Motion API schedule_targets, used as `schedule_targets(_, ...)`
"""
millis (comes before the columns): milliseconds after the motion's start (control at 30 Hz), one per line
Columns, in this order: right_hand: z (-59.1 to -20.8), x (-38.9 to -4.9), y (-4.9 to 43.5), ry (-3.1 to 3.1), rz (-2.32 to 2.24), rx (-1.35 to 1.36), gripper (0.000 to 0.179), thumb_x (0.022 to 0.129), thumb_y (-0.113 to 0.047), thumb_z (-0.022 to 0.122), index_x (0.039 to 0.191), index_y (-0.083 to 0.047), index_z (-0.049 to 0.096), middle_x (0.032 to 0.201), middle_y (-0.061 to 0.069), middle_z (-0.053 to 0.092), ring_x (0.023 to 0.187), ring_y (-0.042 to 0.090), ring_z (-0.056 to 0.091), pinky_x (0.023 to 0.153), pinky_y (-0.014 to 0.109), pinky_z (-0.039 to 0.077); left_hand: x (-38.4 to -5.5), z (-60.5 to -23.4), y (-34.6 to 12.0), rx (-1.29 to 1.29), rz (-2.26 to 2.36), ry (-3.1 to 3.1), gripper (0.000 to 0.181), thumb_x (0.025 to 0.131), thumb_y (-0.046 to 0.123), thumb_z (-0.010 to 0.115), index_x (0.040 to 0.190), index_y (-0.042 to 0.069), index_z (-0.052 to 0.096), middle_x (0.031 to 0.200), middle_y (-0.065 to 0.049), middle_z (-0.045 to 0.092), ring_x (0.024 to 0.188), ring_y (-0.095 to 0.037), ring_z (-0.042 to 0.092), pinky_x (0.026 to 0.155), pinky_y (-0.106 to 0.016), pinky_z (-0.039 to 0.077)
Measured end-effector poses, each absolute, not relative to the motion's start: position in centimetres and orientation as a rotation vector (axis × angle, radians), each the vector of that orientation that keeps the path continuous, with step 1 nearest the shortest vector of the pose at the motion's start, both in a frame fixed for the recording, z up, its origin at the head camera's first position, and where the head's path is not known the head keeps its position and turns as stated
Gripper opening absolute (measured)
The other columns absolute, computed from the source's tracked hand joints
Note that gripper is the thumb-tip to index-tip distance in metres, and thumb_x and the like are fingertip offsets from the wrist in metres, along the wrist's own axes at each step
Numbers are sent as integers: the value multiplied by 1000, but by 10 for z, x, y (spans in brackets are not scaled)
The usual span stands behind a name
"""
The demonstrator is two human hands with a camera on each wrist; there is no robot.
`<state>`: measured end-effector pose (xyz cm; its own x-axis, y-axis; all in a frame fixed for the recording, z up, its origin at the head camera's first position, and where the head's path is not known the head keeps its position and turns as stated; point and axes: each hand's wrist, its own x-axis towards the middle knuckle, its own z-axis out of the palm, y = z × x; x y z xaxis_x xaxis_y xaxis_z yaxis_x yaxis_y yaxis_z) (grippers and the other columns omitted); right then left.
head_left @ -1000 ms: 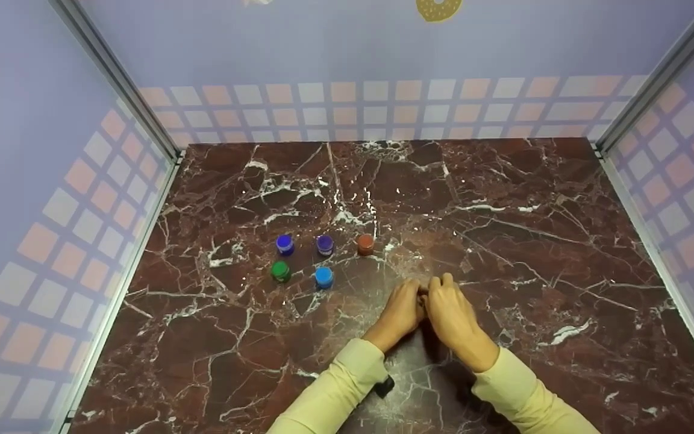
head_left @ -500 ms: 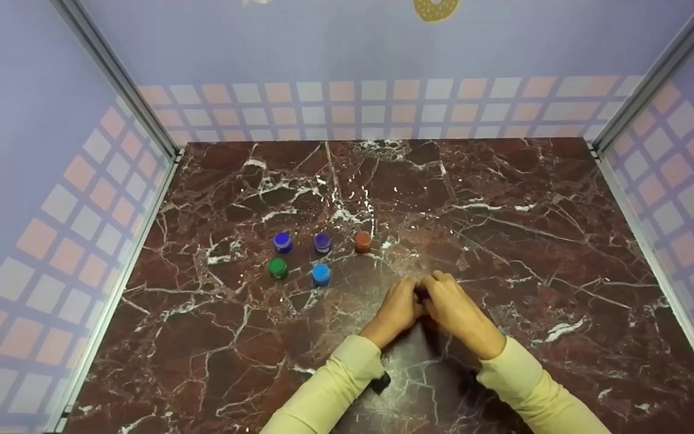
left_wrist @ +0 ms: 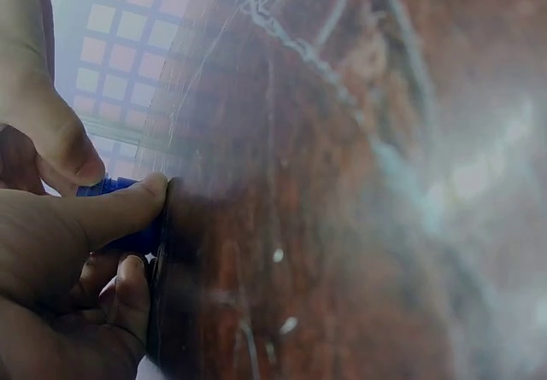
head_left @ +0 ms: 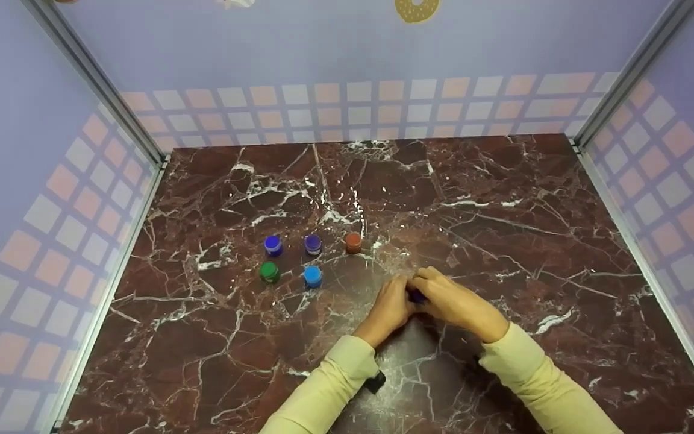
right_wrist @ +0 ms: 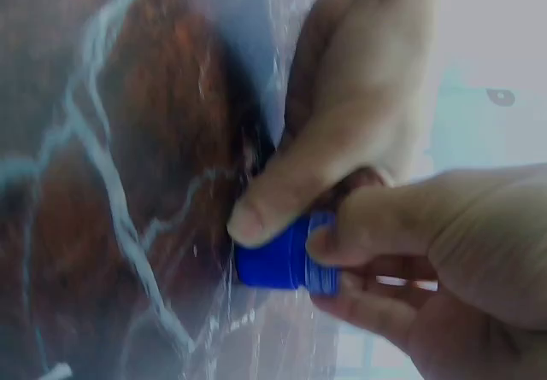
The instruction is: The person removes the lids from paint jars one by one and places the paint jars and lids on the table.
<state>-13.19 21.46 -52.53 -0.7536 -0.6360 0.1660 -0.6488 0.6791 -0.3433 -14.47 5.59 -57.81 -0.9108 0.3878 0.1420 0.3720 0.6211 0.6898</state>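
Observation:
Both hands meet on a small blue paint jar [right_wrist: 272, 263], low at the table, right of the other jars. My left hand [head_left: 390, 308] holds the jar's body, thumb along its side, as both wrist views show. My right hand [head_left: 455, 303] pinches the ribbed lid [right_wrist: 321, 269] between thumb and fingers. In the right wrist view the jar's base is right at the tabletop and the lid is on the body. From the head view, only a dark blue bit of the jar shows between the hands.
Left of the hands, several capped jars stand on the marbled table [head_left: 503, 374]: blue [head_left: 273, 246], purple [head_left: 312, 245], orange-brown [head_left: 353, 243], green [head_left: 269, 272] and light blue [head_left: 312, 276]. Patterned lilac panels [head_left: 323, 54] border the back and both sides.
The right hand has turned a little at the jar, and its dark blue part now shows between the hands. The whole head view has shifted slightly; the other jars stay put on the table.

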Motion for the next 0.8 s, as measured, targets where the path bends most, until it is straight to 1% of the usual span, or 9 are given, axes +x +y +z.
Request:
schedule_targets(100,-525,-137,220,-2818,615,1181,22,79,0,84,93,-1,66,99,11,62,95,27,59,81,39,54,-145,-576,57,609,1232,2777,38,70,18,94,91,4,66,88,-6,65,85,-24,63,80,-36,52)
schedule_targets(167,-526,-139,224,-2775,643,1228,25,76,6,82,94,-1,66,100,11,61,94,27,59,82,40,54,-145,-576,57,589,1267,2764,38,68,16,95,90,4,66,89,-6,66,84,-23,63,79,-34,52)
schedule_targets(300,-530,-142,236,-2681,798,1249,37,67,14,74,101,1,66,102,11,63,95,26,61,83,41,56,-144,-576,57,577,1304,2750,39,69,11,94,96,3,66,96,-7,67,89,-22,64,84,-33,53)
schedule_targets(367,-535,-142,243,-2628,941,1230,42,68,16,71,107,3,66,107,12,65,100,28,64,87,43,56,-142,-576,58,582,1294,2755,40,71,10,93,99,2,66,97,-7,66,90,-22,64,85,-34,53)
schedule_targets(500,-543,-138,256,-2564,1277,1122,47,73,17,70,117,3,64,116,14,67,109,32,65,96,48,54,-138,-574,59,571,1291,2763,38,75,8,91,101,0,65,95,-9,64,87,-23,64,81,-33,53)
schedule_targets(567,-547,-135,263,-2555,1453,1040,45,78,16,70,121,6,63,119,17,67,111,32,65,98,47,53,-137,-574,60,562,1300,2765,37,76,7,90,102,0,65,95,-9,63,86,-23,64,80,-32,53)
schedule_targets(700,-554,-129,274,-2496,1867,836,41,88,14,66,128,14,58,121,27,63,106,29,67,87,34,58,-133,-574,63,553,1285,2809,36,76,5,89,103,2,65,99,-8,64,92,-25,65,87,-33,53)
schedule_targets(800,-560,-124,280,-2428,2075,678,39,94,11,63,132,17,55,122,33,60,99,21,67,78,24,56,-130,-575,66,553,1244,2859,35,75,3,88,101,3,64,100,-8,62,97,-26,64,91,-35,52)
